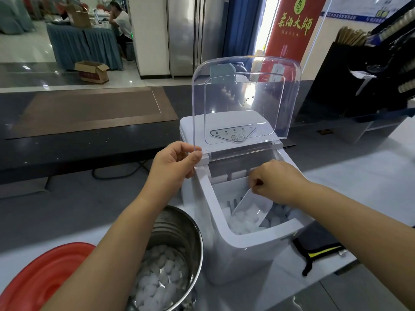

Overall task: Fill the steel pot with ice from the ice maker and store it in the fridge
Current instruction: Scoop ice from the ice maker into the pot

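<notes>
A white ice maker stands on the counter with its clear lid raised upright. My left hand pinches the lid's lower left edge. My right hand grips the handle of a clear plastic scoop, which lies loaded with ice cubes in the ice basket. The steel pot sits to the left of the machine, partly behind my left forearm, with a layer of ice inside.
A red lid lies at the lower left beside the pot. A dark pouch with yellow trim lies right of the ice maker. A black rack stands at the back right. A person sits at a far table.
</notes>
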Action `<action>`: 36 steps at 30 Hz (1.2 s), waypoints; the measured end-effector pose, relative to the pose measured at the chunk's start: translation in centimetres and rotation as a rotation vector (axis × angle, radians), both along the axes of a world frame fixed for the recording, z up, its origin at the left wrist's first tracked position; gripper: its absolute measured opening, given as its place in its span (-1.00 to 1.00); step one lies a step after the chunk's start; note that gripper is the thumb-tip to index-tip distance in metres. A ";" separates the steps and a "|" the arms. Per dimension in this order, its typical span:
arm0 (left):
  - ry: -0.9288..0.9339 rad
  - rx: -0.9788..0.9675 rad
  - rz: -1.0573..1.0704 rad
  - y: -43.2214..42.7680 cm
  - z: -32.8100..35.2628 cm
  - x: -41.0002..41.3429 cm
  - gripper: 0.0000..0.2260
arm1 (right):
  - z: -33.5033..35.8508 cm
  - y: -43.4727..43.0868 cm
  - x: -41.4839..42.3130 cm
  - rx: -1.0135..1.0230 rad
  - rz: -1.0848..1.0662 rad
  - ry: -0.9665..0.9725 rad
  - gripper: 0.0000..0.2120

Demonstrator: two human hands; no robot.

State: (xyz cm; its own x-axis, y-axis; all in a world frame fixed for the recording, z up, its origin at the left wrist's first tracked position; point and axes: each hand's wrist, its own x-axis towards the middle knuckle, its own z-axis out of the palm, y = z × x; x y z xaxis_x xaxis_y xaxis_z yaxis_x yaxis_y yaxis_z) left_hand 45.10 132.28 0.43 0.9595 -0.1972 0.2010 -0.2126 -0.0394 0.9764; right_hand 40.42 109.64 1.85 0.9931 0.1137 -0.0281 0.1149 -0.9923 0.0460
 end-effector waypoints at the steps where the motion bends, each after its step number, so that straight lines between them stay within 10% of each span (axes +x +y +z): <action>1: 0.000 0.004 0.000 0.0 0.0 0.0 -0.93 | 0.0 0.0 -0.1 0.010 0.006 0.015 -0.90; 36: 0.048 -0.026 -0.018 0.3 0.2 -0.2 -0.96 | 0.9 0.2 -1.6 0.580 -0.251 0.132 -0.77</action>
State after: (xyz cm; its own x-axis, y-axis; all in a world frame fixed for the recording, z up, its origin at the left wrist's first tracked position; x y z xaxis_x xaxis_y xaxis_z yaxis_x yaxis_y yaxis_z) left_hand 44.87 132.62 0.61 0.9647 -0.2094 0.1599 -0.1658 -0.0107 0.9861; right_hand 38.83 109.83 2.74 0.9839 -0.0888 -0.1554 -0.1563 -0.8493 -0.5043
